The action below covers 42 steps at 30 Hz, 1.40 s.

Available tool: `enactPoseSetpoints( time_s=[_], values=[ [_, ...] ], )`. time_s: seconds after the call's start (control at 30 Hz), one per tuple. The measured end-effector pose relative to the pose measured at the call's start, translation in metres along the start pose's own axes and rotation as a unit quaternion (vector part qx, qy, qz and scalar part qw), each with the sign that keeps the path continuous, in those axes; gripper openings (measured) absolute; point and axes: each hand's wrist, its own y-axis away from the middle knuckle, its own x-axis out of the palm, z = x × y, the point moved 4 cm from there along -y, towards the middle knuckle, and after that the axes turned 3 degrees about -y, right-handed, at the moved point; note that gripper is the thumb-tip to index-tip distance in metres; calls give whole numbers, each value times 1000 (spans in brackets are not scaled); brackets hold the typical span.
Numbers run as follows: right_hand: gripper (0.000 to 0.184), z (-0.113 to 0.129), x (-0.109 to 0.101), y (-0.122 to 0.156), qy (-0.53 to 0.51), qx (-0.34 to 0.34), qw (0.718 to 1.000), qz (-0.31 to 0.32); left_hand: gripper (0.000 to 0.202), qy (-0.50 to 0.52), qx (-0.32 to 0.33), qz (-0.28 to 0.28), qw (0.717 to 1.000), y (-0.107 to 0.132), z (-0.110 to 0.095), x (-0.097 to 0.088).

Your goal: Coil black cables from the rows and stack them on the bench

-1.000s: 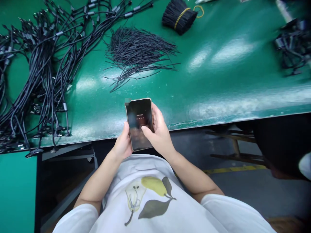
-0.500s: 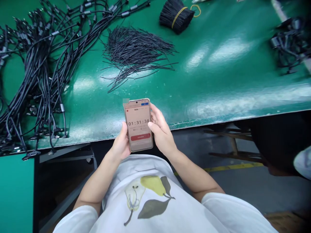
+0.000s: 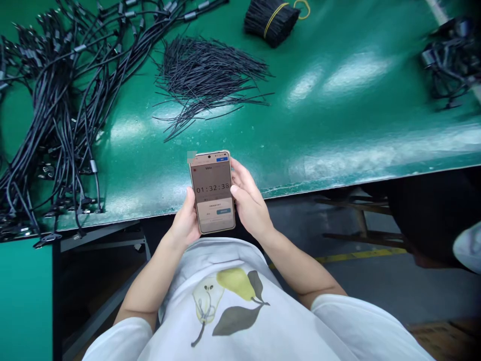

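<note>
Head view: a smartphone (image 3: 212, 193) held two-handed

You held the smartphone upright in both hands, just past the edge of the green bench mat (image 3: 150, 170). Its screen was tipped toward your face, apparently so the timer reading 01:32:38 stayed legible. Your left hand (image 3: 185, 220) cradled the lower left side with its fingers closed round it. Your right hand (image 3: 250, 203) wrapped the right side, its thumb (image 3: 235, 190) against the front edge and its other fingers partly hidden behind the case. Both hands were closed on the smartphone and held nothing else.

Beyond it, loose thin black wires (image 3: 205, 80) lay fanned in one heap, well apart from the long black cables (image 3: 56, 105) massed at left, probably to keep them from tangling. A bundle of black wires (image 3: 271, 20) sat at the top, cinched by a yellow rubber band (image 3: 276, 17).
</note>
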Motion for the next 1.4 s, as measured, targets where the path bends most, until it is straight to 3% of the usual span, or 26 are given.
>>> enactPoseSetpoints(
  time_s=[0.13,0.3,0.53,0.83,1.03,1.4],
  values=[
    [62,2,-2,0,-22,0,1000,20,62,-2,-6,24,1000,-1,-1,1],
    [88,4,-4,2,3,49,995,90,72,2,-27,53,998,0,-4,9],
    [96,1,-1,4,65,47,994,80,72,7,-28,35,999,1,-6,12],
    [85,6,-3,3,-1,61,995,76,67,4,-12,6,1000,1,-5,11],
    [69,-1,-6,1,-50,35,997,49,63,4,-4,-8,1000,2,-5,10],
    [51,3,-5,-2,-66,44,997,5,62,-17,2,19,1000,1,-2,4]
  ],
)
